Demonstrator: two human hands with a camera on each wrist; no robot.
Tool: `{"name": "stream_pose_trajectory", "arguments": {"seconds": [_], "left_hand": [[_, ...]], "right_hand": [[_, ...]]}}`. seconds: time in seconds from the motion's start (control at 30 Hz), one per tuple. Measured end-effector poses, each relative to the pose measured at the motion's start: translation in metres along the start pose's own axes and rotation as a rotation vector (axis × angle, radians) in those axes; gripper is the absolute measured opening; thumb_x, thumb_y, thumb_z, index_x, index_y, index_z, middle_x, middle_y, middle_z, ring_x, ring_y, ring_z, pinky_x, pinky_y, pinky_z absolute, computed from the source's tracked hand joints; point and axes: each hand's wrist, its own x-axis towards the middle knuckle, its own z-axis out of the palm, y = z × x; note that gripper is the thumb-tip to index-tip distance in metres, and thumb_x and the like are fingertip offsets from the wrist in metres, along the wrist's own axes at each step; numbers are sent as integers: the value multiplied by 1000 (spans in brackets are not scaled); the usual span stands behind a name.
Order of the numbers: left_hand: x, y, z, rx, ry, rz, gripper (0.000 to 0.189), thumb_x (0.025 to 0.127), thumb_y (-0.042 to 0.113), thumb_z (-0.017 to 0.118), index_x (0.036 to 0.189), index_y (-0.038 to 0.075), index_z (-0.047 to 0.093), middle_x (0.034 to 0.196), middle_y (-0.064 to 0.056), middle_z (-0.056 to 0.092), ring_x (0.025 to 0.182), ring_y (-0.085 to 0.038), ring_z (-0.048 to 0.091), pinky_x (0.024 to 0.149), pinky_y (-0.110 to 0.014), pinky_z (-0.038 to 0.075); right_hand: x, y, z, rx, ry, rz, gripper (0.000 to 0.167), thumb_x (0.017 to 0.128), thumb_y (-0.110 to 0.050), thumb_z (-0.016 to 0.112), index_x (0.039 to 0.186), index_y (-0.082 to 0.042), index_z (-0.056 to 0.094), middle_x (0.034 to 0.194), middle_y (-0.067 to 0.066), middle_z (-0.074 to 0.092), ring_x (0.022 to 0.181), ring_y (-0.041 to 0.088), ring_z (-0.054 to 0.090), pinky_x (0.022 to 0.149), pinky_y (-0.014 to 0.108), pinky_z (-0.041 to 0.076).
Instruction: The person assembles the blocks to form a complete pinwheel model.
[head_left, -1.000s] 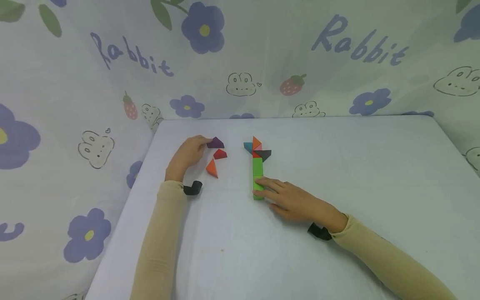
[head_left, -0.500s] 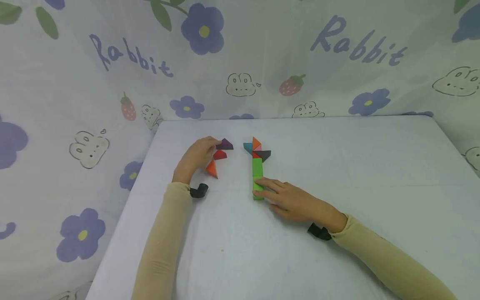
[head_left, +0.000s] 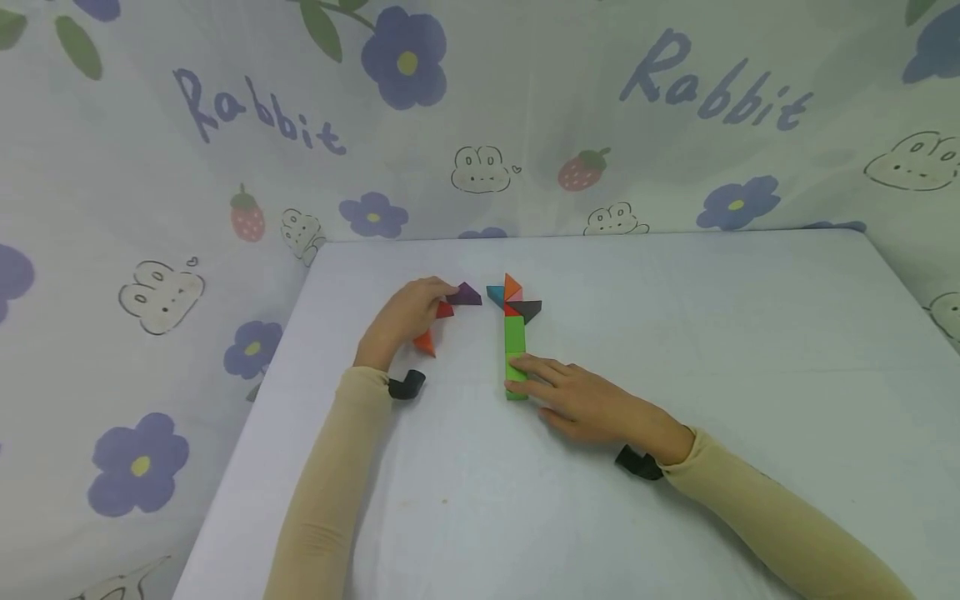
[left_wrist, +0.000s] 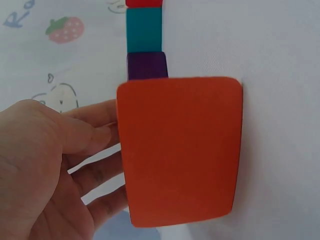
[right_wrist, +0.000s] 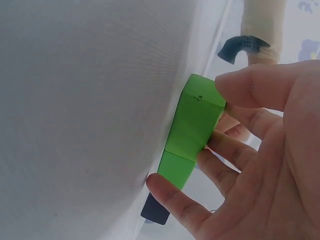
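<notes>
In the head view, my left hand (head_left: 408,312) touches the left end of a purple block (head_left: 467,294) with its fingertips. The left wrist view shows its fingers (left_wrist: 102,167) reaching behind a large orange block (left_wrist: 180,150), the thumb tip short of the purple block (left_wrist: 146,66). My right hand (head_left: 588,404) lies over the nearer of two green blocks (head_left: 515,333) set end to end, fingers extended across it. In the right wrist view, its thumb reaches the near end of the green block (right_wrist: 192,122). Part of a red block (head_left: 445,310) is hidden by the left hand.
Beyond the green blocks, a blue block (head_left: 495,294), an orange triangle (head_left: 512,285), a pink piece (head_left: 517,296), a red piece (head_left: 512,310) and a dark grey block (head_left: 528,308) are grouped together. A white cloth covers the table (head_left: 712,333); a patterned curtain (head_left: 525,108) hangs behind.
My left hand has moved right and slightly nearer, and the purple block has slid with it toward the blue block. The left hand now covers more of the red and orange blocks. My right hand stays put.
</notes>
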Motion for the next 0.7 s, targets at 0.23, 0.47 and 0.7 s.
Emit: {"name": "stream_pose_trajectory", "arguments": {"seconds": [0.23,0.47,0.7], "left_hand": [[1,8,2,10,-24,9,40,100,3,45,137,12,59,138,-8,58,134,-28,49,115,-43,38],[2,18,4,12,-16,63,40,98,0,47,135,9,60,133,-9,62,123,-28,57,110,-42,43],[1,25,6,45,-4,97,37,100,4,47,134,9,61,136,-9,60,130,-27,53,114,-41,39]], "right_hand": [[0,0,0,-5,12,-3,54,94,-12,62,145,-20,46,156,6,34,141,24,39,92,41,53],[-1,0,1,-3,18,-6,54,94,-12,62,145,-20,46,156,6,35,141,24,40,91,41,53],[-1,0,1,-11,34,-17,54,93,-12,64,144,-19,47,155,7,36,140,26,40,89,42,54]]}}
